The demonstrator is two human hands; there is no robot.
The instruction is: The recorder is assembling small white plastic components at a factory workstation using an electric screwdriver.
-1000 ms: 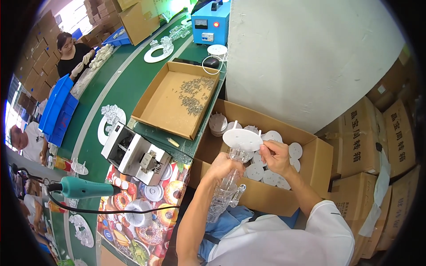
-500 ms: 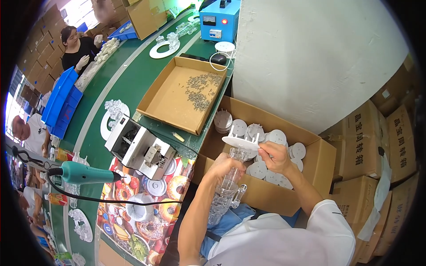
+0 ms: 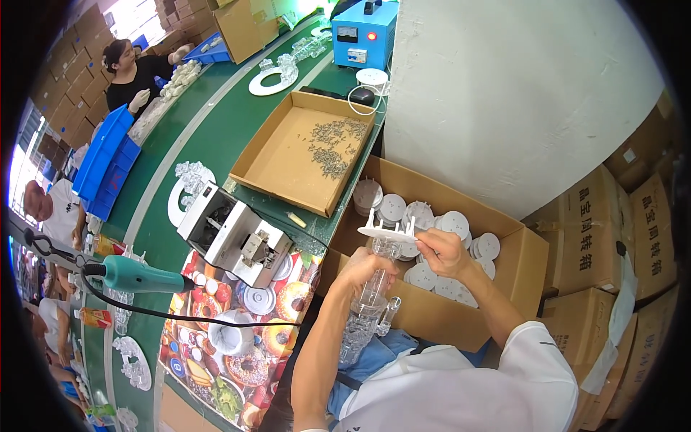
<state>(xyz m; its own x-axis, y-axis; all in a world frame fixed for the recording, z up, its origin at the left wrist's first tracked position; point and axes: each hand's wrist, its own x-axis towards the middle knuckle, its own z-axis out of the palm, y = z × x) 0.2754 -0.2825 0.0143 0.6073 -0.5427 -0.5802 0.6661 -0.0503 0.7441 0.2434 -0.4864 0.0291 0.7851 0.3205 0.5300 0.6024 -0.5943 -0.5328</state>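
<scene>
My left hand (image 3: 366, 270) is closed around the upper part of a clear plastic assembly (image 3: 368, 306), which stands roughly upright over my lap. On top of it lies a white round disc (image 3: 387, 234) with short posts rising from its upper face. My right hand (image 3: 443, 252) pinches the disc's right edge between thumb and fingers. Whether disc and assembly are joined is hidden beneath the disc. Just beyond my hands, an open carton (image 3: 522, 270) holds several stacked white discs (image 3: 488, 246).
On the green bench (image 3: 167, 137) sit a cardboard tray of small screws (image 3: 331, 162), a white machine (image 3: 234, 241) and a blue power box (image 3: 364, 34). A teal electric screwdriver (image 3: 144, 275) hangs at left with its black cable. Stacked cartons (image 3: 583, 230) stand right; a wall rises ahead.
The view has shifted slightly. My hands keep their grips, and the disc has tilted a little. Across the bench, a co-worker's gloved hand has reached out toward a blue tray.
</scene>
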